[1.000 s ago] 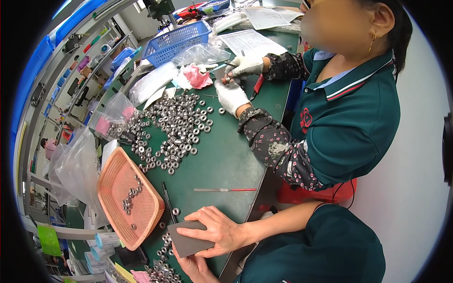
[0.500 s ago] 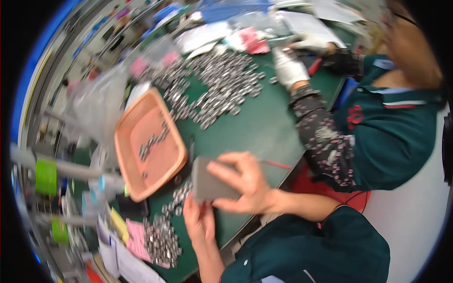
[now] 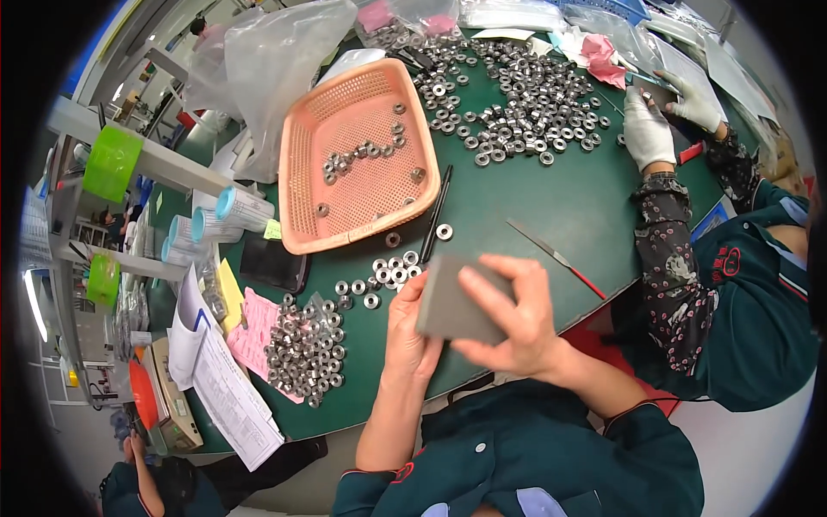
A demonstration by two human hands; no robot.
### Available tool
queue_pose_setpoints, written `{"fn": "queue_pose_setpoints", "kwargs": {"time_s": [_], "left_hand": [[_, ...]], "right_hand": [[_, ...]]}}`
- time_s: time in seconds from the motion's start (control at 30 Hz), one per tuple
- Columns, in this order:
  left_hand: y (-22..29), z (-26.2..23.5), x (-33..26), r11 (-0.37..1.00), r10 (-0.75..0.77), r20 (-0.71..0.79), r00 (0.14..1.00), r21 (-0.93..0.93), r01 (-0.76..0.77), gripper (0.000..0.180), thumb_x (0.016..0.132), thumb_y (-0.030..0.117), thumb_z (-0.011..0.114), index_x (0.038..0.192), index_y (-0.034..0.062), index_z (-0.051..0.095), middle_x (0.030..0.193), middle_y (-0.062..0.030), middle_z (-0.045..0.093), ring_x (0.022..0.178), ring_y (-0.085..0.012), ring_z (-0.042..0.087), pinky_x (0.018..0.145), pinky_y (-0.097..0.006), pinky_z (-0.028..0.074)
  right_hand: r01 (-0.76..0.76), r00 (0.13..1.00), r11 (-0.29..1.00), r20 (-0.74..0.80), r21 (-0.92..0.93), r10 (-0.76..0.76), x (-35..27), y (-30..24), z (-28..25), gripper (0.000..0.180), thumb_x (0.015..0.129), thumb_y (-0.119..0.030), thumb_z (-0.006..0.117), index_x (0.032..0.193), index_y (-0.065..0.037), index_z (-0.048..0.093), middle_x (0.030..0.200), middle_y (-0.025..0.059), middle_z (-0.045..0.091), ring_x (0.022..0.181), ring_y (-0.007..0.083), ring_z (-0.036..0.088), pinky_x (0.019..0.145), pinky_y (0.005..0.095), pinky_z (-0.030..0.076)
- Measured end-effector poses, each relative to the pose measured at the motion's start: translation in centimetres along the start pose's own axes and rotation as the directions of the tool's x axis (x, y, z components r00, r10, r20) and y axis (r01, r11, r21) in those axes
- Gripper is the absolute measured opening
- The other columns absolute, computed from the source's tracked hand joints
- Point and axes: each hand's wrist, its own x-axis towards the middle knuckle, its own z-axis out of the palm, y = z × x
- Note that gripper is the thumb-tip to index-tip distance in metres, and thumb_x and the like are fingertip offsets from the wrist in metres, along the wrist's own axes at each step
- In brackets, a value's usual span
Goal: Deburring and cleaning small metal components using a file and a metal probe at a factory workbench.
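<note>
My right hand (image 3: 527, 320) grips a grey rectangular pad (image 3: 458, 303) that looks like a sanding sponge, its fingers laid over the top face. Close against the pad's left edge is my left hand (image 3: 407, 334), with its fingers curled and partly hidden by the pad; what they hold, if anything, does not show. Just beyond my left hand lies a small group of metal rings (image 3: 394, 271). A larger heap of rings (image 3: 306, 349) sits to the left, partly on pink paper (image 3: 251, 330).
An orange plastic basket (image 3: 297, 207) holds several rings. Past it spreads a big pile of rings (image 3: 534, 103). A black pen (image 3: 437, 215) and a red-handled file (image 3: 560, 258) lie on the green table (image 3: 517, 194). At right, a co-worker's gloved hands (image 3: 648, 133) handle something small.
The view has shifted and sharpened, so the basket and rings appear higher and further right. Both my hands stay together at the grey pad, which remains in my right hand.
</note>
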Motion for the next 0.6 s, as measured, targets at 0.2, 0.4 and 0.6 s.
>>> {"fn": "queue_pose_setpoints", "kwargs": {"time_s": [0.2,0.4,0.6], "left_hand": [[0.1,0.4,-0.3,1.0,-0.025,-0.058,0.998,0.001,0.025,0.02,0.084,0.008,0.056,0.103,0.0019,0.058,0.099,-0.0074,0.062,0.088,-0.0172,0.06,0.075,-0.029,0.052],[0.0,0.8,0.1,1.0,0.001,-0.04,0.999,0.0,-0.001,0.023,0.081,0.005,0.059,0.104,0.0019,0.058,0.099,-0.0073,0.062,0.09,-0.0155,0.059,0.083,-0.028,0.047],[-0.2,0.6,0.2,1.0,0.014,-0.063,0.998,0.025,-0.012,0.023,0.081,0.005,0.057,0.104,0.0022,0.059,0.101,-0.0085,0.062,0.087,-0.0163,0.06,0.078,-0.028,0.05]], "right_hand": [[0.011,1.0,0.999,0.017,0.042,-0.012,0.1,-0.4,0.6,0.065,0.057,-0.03,0.073,0.115,-0.007,0.055,0.106,0.0185,0.05,0.087,0.0299,0.05,0.073,0.0385,0.039],[-0.019,0.999,1.0,-0.027,0.007,0.019,0.6,0.2,0.7,0.064,0.059,-0.029,0.072,0.116,-0.007,0.054,0.106,0.0191,0.049,0.086,0.0303,0.048,0.072,0.0405,0.038],[-0.014,0.999,0.999,-0.047,-0.035,0.012,0.7,0.4,0.7,0.065,0.059,-0.034,0.073,0.115,-0.007,0.055,0.104,0.018,0.05,0.083,0.0292,0.049,0.071,0.039,0.038]]}}
